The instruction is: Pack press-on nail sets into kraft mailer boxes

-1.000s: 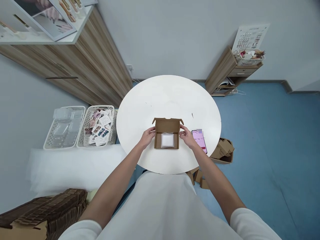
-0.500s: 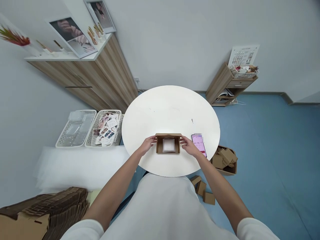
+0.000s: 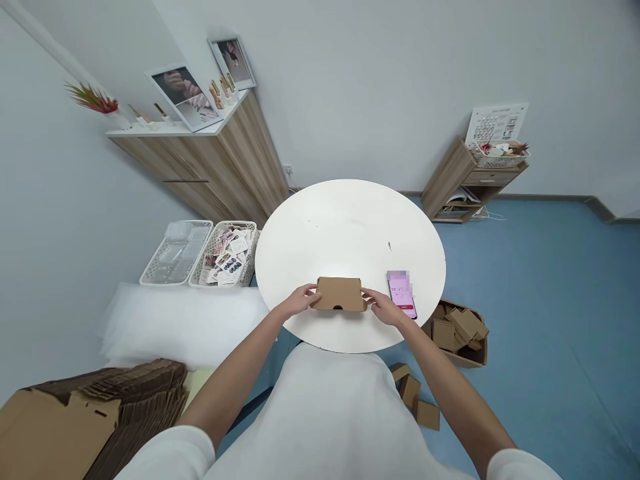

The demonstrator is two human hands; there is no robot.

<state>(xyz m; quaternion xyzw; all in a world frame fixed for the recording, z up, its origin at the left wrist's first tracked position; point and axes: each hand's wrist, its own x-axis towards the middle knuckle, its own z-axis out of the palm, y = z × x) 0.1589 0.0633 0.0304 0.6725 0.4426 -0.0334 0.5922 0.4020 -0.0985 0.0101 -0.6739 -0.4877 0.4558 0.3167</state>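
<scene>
A small brown cardboard box with its lid folded down is on the near side of the round white table. My left hand grips its left end, with thumb and fingers at the edge. At the opposite end, my right hand has its fingers against the box's right side. The box's contents are hidden under the lid. To the right of my right hand lies a phone with a pink screen.
Left of the table are a basket of printed cards, a basket of clear plastic packs, white wrapping sheets and stacked flat cardboard. At right, a carton of small boxes and loose boxes sit on the floor.
The box's lid has come down over the white padded packet that showed inside. Both hands have stayed at the box's ends, and the camera view has shifted slightly.
</scene>
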